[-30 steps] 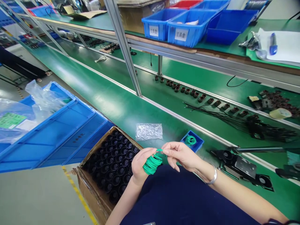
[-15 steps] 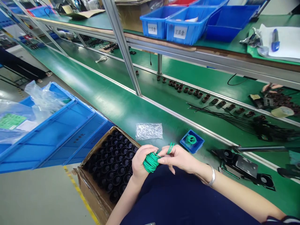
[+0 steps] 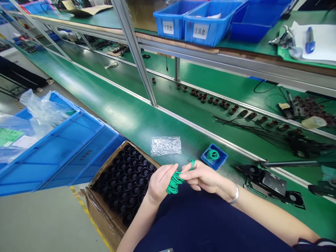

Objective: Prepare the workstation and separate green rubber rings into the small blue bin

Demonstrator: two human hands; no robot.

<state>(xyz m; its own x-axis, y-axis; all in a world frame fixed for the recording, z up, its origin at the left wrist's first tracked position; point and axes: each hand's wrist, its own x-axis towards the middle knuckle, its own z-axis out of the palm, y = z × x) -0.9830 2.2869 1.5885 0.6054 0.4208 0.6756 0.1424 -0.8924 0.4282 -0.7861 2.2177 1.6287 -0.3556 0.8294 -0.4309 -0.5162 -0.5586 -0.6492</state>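
- Green loops [image 3: 174, 183] bunched in the left hand [image 3: 159, 182], lower centre of the frame
- Right hand [image 3: 201, 175] pinching the bunch's edge
- Blue tray [image 3: 222, 159] holding similar rings [image 3: 212, 154], right of centre

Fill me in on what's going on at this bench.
A person's left hand holds a bunch of green loops, while the right hand pinches at its edge, with a few green strands over its fingers. More loops lie in a small blue tray beyond the right hand. Beside the left arm stands a carton of black round parts; a clear bag lies on the bench.
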